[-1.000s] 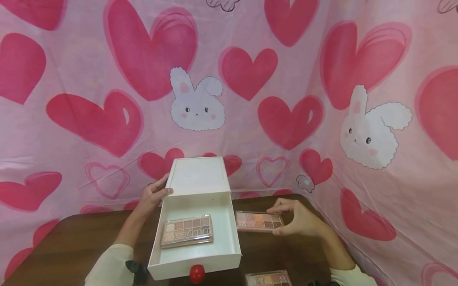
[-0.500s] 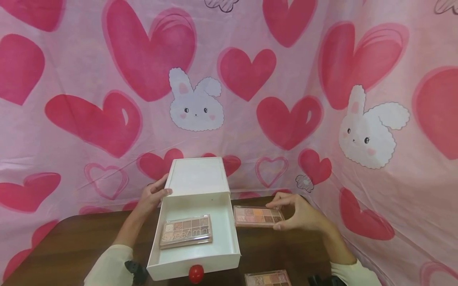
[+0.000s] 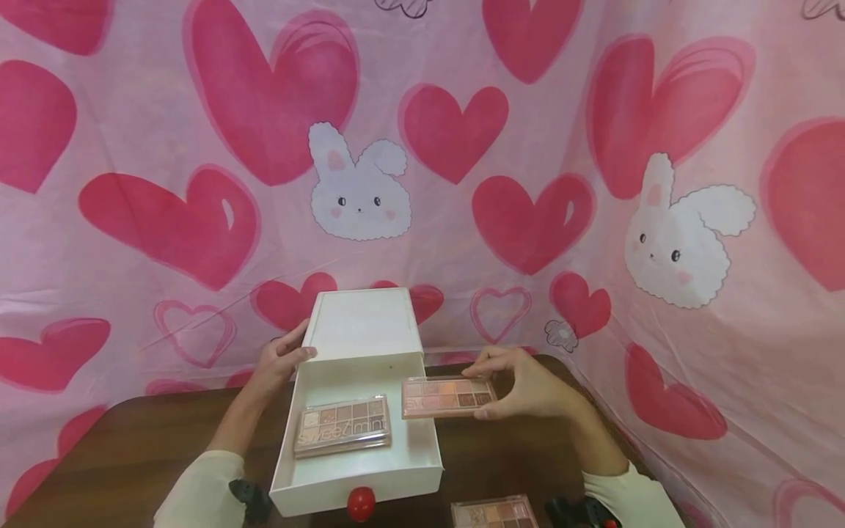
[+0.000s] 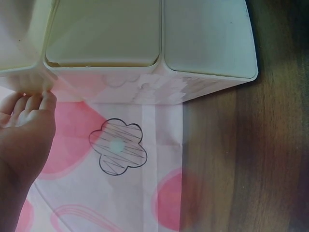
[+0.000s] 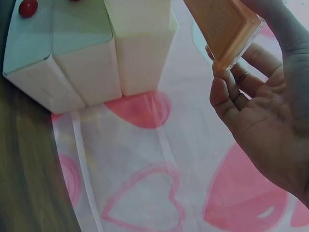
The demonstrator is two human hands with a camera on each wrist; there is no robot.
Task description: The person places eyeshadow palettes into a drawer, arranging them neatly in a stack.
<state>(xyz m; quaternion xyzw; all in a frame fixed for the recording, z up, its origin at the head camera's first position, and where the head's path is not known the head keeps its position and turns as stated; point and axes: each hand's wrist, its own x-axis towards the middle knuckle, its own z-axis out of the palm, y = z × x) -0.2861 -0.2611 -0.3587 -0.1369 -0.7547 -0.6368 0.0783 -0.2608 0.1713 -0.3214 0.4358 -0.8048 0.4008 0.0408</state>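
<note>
A white drawer unit stands on the table with its top drawer pulled out. Flat in that drawer lies an eyeshadow palette, apparently stacked on another. My right hand pinches a second eyeshadow palette by its right end, thumb in front and fingers behind. Its left part is over the drawer's right wall. In the right wrist view, this palette shows its orange-brown underside. My left hand rests against the unit's left side, thumb at the top edge; in the left wrist view its fingertips touch the wall.
Another eyeshadow palette lies on the brown wooden table near the front, partly cut off. A red knob sticks out from the drawer front. Pink heart-and-rabbit cloth hangs behind and at the right.
My right hand has lifted its palette slightly and carried it left, from beside the drawer to above its right wall. The left hand and the drawer have stayed in place.
</note>
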